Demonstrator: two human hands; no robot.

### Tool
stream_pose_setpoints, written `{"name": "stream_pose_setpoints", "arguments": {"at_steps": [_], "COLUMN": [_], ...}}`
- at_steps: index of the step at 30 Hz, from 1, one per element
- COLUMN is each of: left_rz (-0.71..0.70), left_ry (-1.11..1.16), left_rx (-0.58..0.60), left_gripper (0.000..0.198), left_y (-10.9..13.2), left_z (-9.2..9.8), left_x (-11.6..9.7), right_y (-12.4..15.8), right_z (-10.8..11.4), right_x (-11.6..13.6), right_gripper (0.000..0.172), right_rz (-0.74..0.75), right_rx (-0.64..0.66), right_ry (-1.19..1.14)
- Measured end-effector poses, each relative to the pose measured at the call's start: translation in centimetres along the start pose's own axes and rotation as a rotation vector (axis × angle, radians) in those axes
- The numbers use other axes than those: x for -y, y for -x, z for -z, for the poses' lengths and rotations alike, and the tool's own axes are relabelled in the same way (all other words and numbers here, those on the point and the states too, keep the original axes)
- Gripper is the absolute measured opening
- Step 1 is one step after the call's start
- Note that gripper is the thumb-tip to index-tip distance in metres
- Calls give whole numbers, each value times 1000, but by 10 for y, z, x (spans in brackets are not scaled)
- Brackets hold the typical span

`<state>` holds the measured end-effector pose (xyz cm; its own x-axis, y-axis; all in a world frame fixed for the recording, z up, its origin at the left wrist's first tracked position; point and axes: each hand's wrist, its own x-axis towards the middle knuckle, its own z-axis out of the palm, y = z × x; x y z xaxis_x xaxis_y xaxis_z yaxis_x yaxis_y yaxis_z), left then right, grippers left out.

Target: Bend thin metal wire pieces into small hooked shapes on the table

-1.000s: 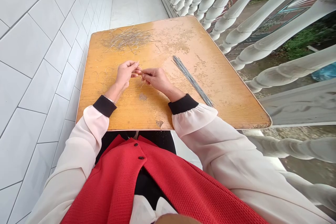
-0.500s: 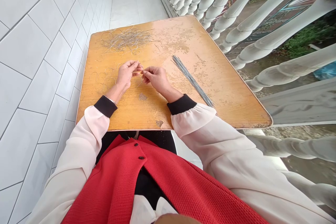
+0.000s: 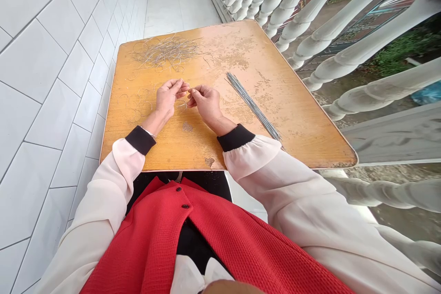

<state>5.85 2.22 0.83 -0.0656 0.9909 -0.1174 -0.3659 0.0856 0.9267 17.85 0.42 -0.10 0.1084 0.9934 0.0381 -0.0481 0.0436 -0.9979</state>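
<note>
My left hand (image 3: 167, 96) and my right hand (image 3: 206, 102) meet fingertip to fingertip over the tabletop, both in a pinch. A thin wire (image 3: 183, 105) shows just below the fingertips; most of what they hold is hidden by the fingers. Loose curved wires (image 3: 138, 101) lie left of my left hand. Beyond it is a tangled pile of thin bent wires (image 3: 168, 51). To the right of my right hand rests a bundle of straight grey wires (image 3: 253, 105), laid slantwise.
The worn wooden table (image 3: 303, 142) has peeled patches and rounded corners. A white tiled wall (image 3: 51, 92) runs close along the left. White balusters (image 3: 310, 50) line the right side, with plants (image 3: 399, 50) outside. Pale floor (image 3: 172, 9) lies beyond the table.
Both hands have shifted slightly to the right, still pinched together at the fingertips. The wire pile and the straight bundle have stayed where they were.
</note>
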Motion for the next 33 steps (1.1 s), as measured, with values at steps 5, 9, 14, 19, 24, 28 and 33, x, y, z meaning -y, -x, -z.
{"name": "stream_pose_setpoints", "arguments": {"at_steps": [5, 9, 14, 19, 24, 28, 33], "left_rz": [-1, -15, 56, 196, 167, 127, 24], "left_ry": [-39, -131, -226, -298, -317, -330, -327], "left_rx": [1, 39, 101, 250, 310, 320, 301], "left_gripper": [16, 13, 20, 24, 24, 27, 24], "left_y": [0, 3, 9, 14, 14, 16, 22], "left_z": [1, 0, -1, 0, -1, -2, -4], "left_x": [0, -3, -5, -4, -4, -6, -2], "right_y": [-3, -3, -4, -8, -12, -12, -11], "right_z": [8, 11, 12, 16, 21, 22, 20], "right_x": [2, 3, 5, 7, 9, 10, 12], "right_gripper": [26, 22, 24, 18, 17, 22, 22], "right_rz": [28, 57, -52, -77, -87, -73, -80], "right_rx": [69, 84, 88, 65, 47, 103, 82], "right_ry": [93, 67, -64, -100, -126, -120, -182]}}
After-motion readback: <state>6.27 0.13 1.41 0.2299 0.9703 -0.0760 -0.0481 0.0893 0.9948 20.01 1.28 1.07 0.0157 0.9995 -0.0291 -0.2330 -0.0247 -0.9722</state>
